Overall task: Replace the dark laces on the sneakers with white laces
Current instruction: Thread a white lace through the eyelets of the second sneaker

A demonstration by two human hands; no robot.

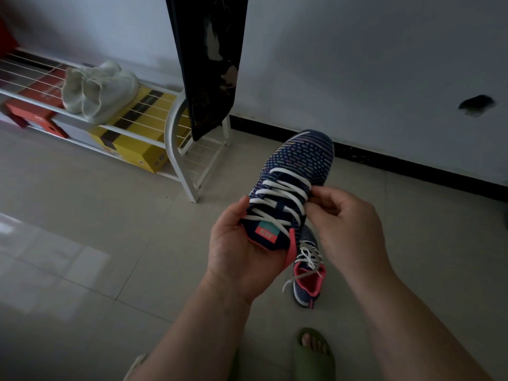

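Sneaker (291, 185) cupped heel-first in left hand (242, 251), toe pointing away; right hand (343, 215) pinches white laces (277, 196) (right-side eyelets, nearer).

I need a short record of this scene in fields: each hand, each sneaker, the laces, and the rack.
left hand: grips heel of held sneaker
right hand: pinches white lace at sneaker's side
held sneaker: fully laced white
floor sneaker: white lace, ends loose
dark laces: none visible
rack: white shoes, boxes below
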